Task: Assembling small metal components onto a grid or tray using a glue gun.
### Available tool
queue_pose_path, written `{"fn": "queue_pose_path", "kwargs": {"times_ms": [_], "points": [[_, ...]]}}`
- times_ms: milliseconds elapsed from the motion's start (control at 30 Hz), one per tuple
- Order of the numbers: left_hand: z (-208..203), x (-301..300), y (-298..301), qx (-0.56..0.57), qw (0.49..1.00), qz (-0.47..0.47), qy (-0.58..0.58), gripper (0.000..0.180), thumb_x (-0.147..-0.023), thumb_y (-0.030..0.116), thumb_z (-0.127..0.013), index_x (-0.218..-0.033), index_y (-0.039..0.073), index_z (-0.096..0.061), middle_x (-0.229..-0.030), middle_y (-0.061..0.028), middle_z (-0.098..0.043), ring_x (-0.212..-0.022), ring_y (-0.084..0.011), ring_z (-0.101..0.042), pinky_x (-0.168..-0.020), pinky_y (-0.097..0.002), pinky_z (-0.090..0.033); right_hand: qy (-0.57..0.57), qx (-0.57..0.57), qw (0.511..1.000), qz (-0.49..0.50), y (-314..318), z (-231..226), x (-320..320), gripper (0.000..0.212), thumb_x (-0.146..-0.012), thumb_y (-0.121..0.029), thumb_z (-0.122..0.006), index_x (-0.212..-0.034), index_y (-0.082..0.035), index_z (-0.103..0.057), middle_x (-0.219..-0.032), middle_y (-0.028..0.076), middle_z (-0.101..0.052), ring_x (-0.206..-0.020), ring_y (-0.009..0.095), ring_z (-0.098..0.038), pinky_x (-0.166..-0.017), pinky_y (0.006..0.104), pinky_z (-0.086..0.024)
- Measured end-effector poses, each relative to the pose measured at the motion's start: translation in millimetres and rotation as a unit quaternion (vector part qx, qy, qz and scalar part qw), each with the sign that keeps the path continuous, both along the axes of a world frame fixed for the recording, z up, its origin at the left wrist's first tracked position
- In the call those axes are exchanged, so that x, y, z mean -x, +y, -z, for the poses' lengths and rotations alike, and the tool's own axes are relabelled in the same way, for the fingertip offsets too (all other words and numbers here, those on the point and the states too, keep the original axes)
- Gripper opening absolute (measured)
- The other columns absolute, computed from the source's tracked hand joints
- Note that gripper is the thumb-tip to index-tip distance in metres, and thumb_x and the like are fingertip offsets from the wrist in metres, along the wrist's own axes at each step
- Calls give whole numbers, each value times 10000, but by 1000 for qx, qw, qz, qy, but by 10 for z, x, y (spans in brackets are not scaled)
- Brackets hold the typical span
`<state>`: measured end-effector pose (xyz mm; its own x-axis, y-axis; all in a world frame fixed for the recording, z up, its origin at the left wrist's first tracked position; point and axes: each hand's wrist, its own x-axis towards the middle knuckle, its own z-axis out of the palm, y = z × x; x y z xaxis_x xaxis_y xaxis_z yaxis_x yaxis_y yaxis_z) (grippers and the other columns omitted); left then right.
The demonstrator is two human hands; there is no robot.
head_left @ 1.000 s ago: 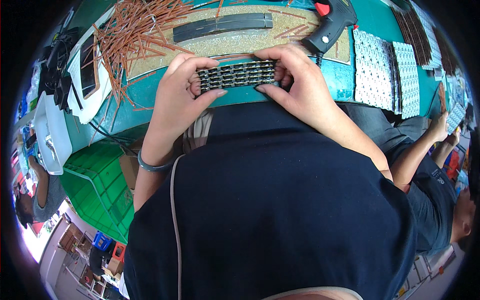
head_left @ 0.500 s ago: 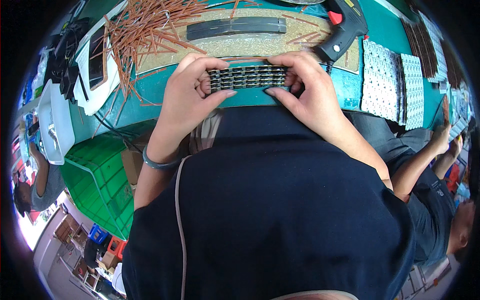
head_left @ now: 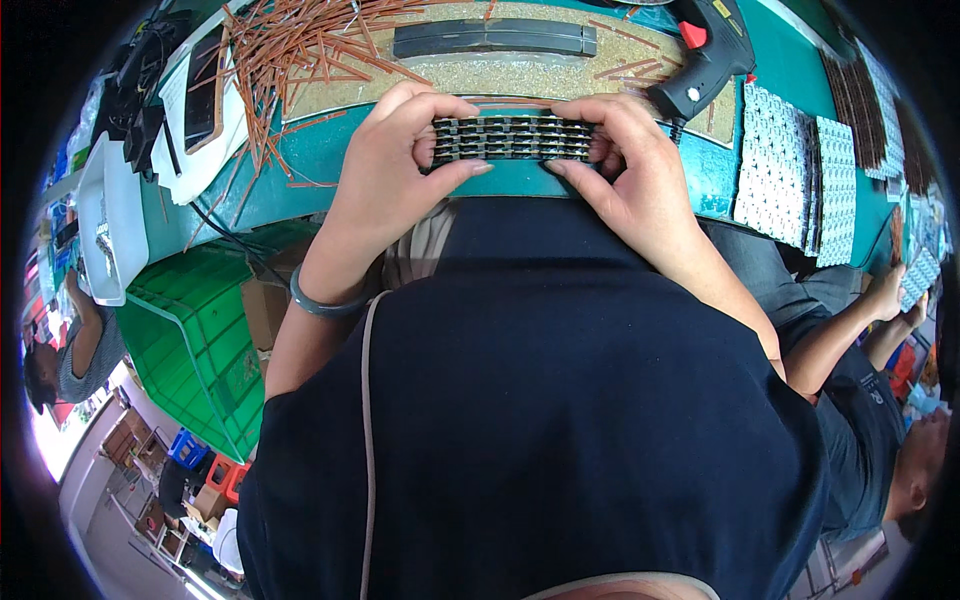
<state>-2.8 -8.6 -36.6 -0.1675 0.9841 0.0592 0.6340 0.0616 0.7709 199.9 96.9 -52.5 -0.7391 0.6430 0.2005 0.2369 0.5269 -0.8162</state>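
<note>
Between my two hands is a stack of dark strips point(head_left: 512, 138) with lighter metallic bits in rows, held level above the near edge of the green table. My left hand point(head_left: 405, 145) grips its left end, thumb at the near side and fingers at the far side. At the right end, my right hand point(head_left: 632, 150) pinches it the same way. Beyond the stack lies a long black bar point(head_left: 495, 42) on a speckled tan board point(head_left: 440, 85). What the curled fingers touch behind the stack is partly hidden.
Thin reddish-brown sticks point(head_left: 300, 45) pile up at the far left. A black glue gun point(head_left: 705, 60) with a red trigger lies far right. Silvery patterned panels point(head_left: 778, 165) stand at right, near a co-worker's hands point(head_left: 890, 300). A green crate point(head_left: 195, 345) sits below the table at left.
The view has shifted slightly, so the table things appear a little further right. Both hands keep their hold on the stack, which now shows its edges at a slightly different tilt.
</note>
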Motion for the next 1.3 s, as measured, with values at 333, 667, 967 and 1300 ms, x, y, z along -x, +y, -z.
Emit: {"fn": "queue_pose_path", "kwargs": {"times_ms": [333, 667, 967, 1300], "points": [[-205, -206, 266, -71, 920, 176, 343, 543, -756, 474, -587, -1066, 31, -532, -898, -95, -511, -855, -278, -496, -752, -409, -369, 1, 2, 1000, -9, 49, -178, -51, 379, -686, 9, -682, -1041, -24, -552, -924, 137, -551, -701, 265, -562, -615, 321, -471], [-92, -176, 243, -125, 908, 199, 347, 442, -785, 340, -598, -1080, 27, -497, -892, -73, -492, -836, -228, -482, -728, -335, -381, 0, -10, 1000, -29, -8, -215, -1, 390, -688, 0, -690, -1042, -21, -527, -951, 158, -555, -801, 326, -575, -677, 360, -482], [-279, -78, 158, -110, 953, 155, 236, 413, -828, 269, -611, -1122, 9, -482, -1024, -124, -533, -970, -279, -516, -829, -351, -408, 40, -74, 990, -117, 169, -619, 76, 448, -711, -87, -721, -1115, -29, -535, -974, 159, -568, -820, 323, -582, -702, 362, -480], [-412, -233, 162, 137, 783, 147, -589, 489, -994, 292, -370, -1385, 7, -300, -1348, -88, -402, -1240, -143, -383, -1015, -277, -329, 123, 209, 962, -126, 222, -645, 148, 362, -861, -138, -599, -1196, -33, -511, -959, 37, -584, -828, 83, -537, -690, 213, -431]]}}
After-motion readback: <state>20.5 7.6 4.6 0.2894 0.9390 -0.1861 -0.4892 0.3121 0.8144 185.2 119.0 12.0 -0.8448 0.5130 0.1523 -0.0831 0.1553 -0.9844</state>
